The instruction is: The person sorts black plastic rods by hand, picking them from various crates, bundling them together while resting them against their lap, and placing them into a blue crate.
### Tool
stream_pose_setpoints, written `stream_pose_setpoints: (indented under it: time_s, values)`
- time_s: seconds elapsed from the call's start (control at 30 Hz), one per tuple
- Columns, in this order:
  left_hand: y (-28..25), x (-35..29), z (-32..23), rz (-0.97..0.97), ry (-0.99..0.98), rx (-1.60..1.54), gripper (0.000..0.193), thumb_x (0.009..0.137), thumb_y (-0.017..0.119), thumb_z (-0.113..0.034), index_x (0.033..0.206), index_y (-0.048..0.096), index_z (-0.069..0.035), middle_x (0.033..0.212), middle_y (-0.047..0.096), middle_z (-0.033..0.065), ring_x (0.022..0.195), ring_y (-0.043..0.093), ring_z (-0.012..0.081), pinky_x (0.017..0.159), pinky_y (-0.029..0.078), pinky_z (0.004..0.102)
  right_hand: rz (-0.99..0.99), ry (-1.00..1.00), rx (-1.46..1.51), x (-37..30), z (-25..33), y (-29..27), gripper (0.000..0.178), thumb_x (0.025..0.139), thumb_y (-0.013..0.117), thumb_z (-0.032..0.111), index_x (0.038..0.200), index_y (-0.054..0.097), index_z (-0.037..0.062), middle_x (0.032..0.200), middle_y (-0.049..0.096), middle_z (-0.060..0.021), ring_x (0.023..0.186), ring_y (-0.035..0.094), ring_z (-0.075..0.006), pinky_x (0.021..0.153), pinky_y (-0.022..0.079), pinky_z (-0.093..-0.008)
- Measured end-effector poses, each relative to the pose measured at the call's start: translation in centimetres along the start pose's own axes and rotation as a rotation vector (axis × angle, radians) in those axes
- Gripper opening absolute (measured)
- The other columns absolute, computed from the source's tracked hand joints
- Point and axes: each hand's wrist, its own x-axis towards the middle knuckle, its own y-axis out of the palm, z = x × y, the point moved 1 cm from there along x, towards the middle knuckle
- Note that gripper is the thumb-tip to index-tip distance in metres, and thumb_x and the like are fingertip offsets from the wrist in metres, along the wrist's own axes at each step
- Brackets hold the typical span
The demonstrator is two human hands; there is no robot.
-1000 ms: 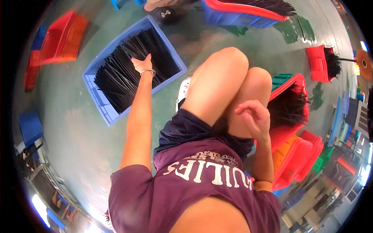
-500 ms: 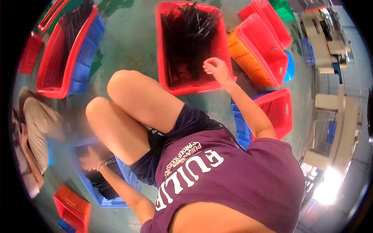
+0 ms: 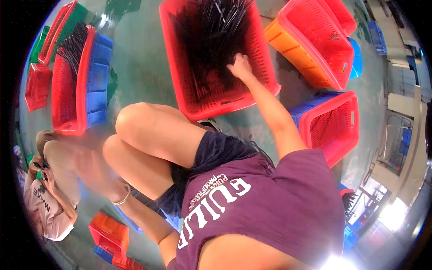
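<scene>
A red plastic crate (image 3: 209, 108) stands in front of my knees, with a bundle of thin black strips (image 3: 220, 27) lying in its far part. My right hand (image 3: 241, 67) reaches over the crate's right side, close to the strips. Its thumb is apart from the bent fingers, and nothing shows between them. My left hand (image 3: 92, 168), smeared by motion, is raised beside my left knee; its fingers cannot be made out. Below it, a blue crate (image 3: 130, 220) is mostly hidden by my forearm and leg.
To the right are a red crate in an orange one (image 3: 294, 54) and another red crate (image 3: 330, 126). A red-and-blue crate pair (image 3: 92, 85) with black strips stands at left. A seated co-worker (image 3: 51, 198) is at far left, near an orange-red crate (image 3: 110, 231).
My left hand has lifted away from the blue crate of black strips and moved up beside my knee. My right hand has moved further over the red crate. The view has shifted.
</scene>
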Motion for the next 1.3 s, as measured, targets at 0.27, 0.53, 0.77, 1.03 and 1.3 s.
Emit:
stream_pose_setpoints:
  time_s: [0.27, 0.53, 0.77, 1.03, 1.3]
  values:
    - [6.3, -2.7, -2.5, 0.16, -0.183, -0.274, 0.033, 0.087, 0.056, 0.001, 0.118, 0.047, 0.002, 0.109, 0.057, 0.015, 0.094, 0.058, 0.0161, 0.083, 0.048, 0.0251, 0.331, -0.587, -0.595, -3.3, -0.9, 1.9, 0.034, 0.074, 0.066, 0.022, 0.104, 0.057, 0.0089, 0.101, 0.056, -0.0115, 0.098, 0.053, -0.0324, 0.076, 0.046, -0.0461]
    - [7.6, -3.3, -2.3, 0.242, -0.21, -0.357, 0.018, 0.086, 0.058, 0.001, 0.103, 0.055, 0.003, 0.101, 0.06, 0.0085, 0.091, 0.059, 0.0148, 0.085, 0.048, 0.0251, 0.691, -1.057, -0.786, -0.8, -0.1, 5.4, 0.022, 0.083, 0.046, 0.014, 0.102, 0.057, 0.0096, 0.09, 0.062, -0.012, 0.082, 0.061, -0.0326, 0.065, 0.049, -0.044]
    - [5.9, -4.4, -0.6, 0.19, -0.342, -0.402, 0.012, 0.088, 0.055, 0.001, 0.1, 0.056, 0.002, 0.095, 0.06, 0.0075, 0.086, 0.058, 0.0135, 0.081, 0.048, 0.0244, 0.023, -0.599, 0.104, -0.6, 2.4, -4.1, 0.021, 0.091, 0.047, 0.023, 0.094, 0.048, 0.0028, 0.086, 0.061, -0.0233, 0.077, 0.06, -0.0407, 0.066, 0.047, -0.0496]
    - [7.2, -4.1, -2.6, 0.15, -0.202, -0.28, 0.011, 0.084, 0.06, -0.001, 0.093, 0.055, 0.002, 0.089, 0.057, 0.007, 0.084, 0.057, 0.0154, 0.077, 0.048, 0.0253, -0.426, 0.19, 0.553, 5.1, 1.4, 2.2, 0.056, 0.082, 0.064, 0.037, 0.111, 0.042, -0.0049, 0.112, 0.051, -0.0238, 0.107, 0.049, -0.0359, 0.093, 0.037, -0.0436]
    - [7.3, -4.8, -3.6, 0.11, -0.365, -0.302, 0.005, 0.089, 0.054, -0.001, 0.094, 0.052, -0.001, 0.092, 0.052, 0.0037, 0.083, 0.053, 0.0107, 0.076, 0.044, 0.0213, -0.264, 0.414, 0.484, 9.6, 4.5, 3.0, 0.132, 0.046, 0.083, 0.055, 0.138, 0.009, -0.0041, 0.135, 0.031, -0.0312, 0.126, 0.033, -0.0419, 0.103, 0.029, -0.0466]
